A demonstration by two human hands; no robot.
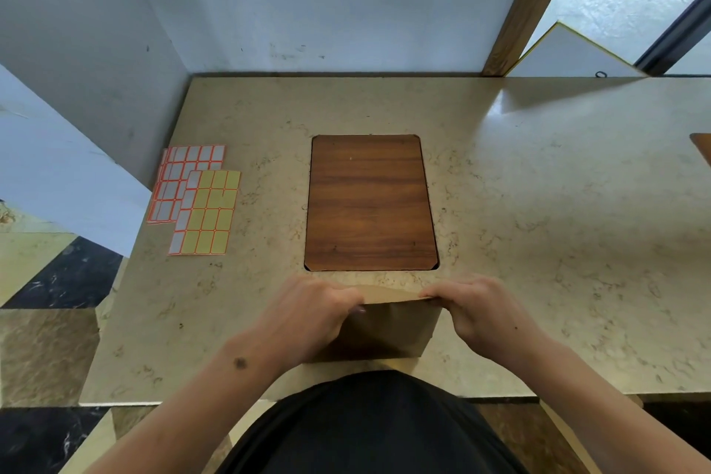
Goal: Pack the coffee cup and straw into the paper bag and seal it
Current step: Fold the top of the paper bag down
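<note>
Your bench (pixel 538 223) is a beige, marble-patterned slab with a dark wooden panel (pixel 370 202) set flush in its middle. At its left side lie overlapping label sheets (pixel 196 198), orange-bordered, some yellow. At the near edge stands the brown paper bag (pixel 388 335).

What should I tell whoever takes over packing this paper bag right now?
Left hand and right hand each grip one end of the folded top of the paper bag.
The bag stands upright at the table's near edge, in front of the wooden board.
Cup and straw are not visible; presumably inside.
Done: top folded over.
Left: stick it shut. The sticker sheets lie to the left, apart from the bag.
</note>
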